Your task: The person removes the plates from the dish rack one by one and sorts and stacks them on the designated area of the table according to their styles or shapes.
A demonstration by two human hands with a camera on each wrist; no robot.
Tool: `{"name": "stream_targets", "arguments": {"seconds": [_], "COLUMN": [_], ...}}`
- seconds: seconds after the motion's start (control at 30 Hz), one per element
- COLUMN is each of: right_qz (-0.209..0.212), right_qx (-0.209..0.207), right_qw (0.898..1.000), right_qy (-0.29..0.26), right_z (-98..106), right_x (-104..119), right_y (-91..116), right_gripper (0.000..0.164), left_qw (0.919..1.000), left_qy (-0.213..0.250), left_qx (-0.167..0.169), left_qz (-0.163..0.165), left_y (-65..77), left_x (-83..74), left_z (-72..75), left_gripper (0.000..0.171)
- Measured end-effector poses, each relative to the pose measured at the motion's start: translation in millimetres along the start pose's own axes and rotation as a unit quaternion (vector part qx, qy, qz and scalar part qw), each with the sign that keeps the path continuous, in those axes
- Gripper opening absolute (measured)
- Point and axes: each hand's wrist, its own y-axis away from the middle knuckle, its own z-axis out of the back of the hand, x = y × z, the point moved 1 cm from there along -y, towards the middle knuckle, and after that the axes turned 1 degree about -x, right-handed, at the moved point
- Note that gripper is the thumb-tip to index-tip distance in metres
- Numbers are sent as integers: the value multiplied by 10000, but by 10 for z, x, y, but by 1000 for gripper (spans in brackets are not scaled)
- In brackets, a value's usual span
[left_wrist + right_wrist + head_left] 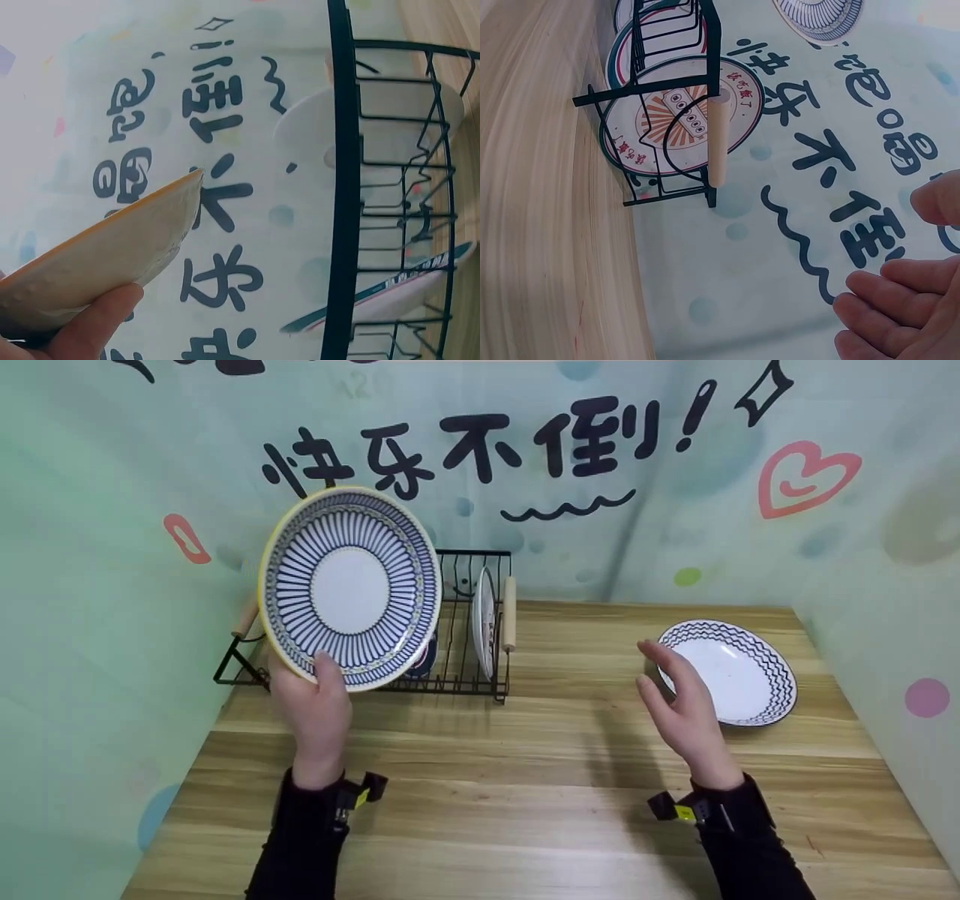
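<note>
My left hand [319, 705] grips a round plate [349, 589] by its lower edge, thumb on the patterned face. The plate has a yellow rim, dark blue radiating stripes and a plain white centre. It is raised, tilted face-on to the head view, and overlaps the left part of a black wire dish rack [343, 180]. In the left wrist view its pale underside shows above the fingers. My right hand [686, 712] holds nothing, its fingers extended and thumb apart. Partly behind it in the head view lies a white dish [746, 679] with black wavy lines round its rim.
Plates stand on edge in the rack, one with red lettering and an orange sunburst [679, 112] at its right end. A light wooden handle [510, 615] juts up there. Behind the wooden table [555, 825] hangs a pale green backdrop [570, 555] with black lettering.
</note>
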Motion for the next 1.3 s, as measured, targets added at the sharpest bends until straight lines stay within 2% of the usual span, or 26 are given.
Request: {"name": "stream_targets", "arguments": {"seconds": [0.2, 0.4, 0.7, 1.03, 1.3], "right_qz": [16, 24, -85, 105, 189], "right_qx": [23, 19, 138, 206, 265], "right_qw": [10000, 10000, 9990, 9980, 9972], "right_qy": [-42, -52, -407, -593, -672], "right_z": [-38, -49, -97, -141, -191], "right_x": [3, 18, 37, 81, 133], "right_y": [-9, -20, -29, -40, -59], "right_gripper": [43, 43, 43, 43, 44], "left_qw": [9994, 9965, 9890, 9825, 9759], "left_qy": [163, 596, 872, 903, 1131], "left_qx": [210, 558, 1143, 1508, 1804], "left_qz": [204, 200, 353, 610, 479], "left_y": [94, 161, 277, 413, 489], "left_x": [2, 22, 67, 100, 144], "left_z": [-92, -202, -359, -483, -584], "left_gripper": [53, 52, 60, 61, 58]}}
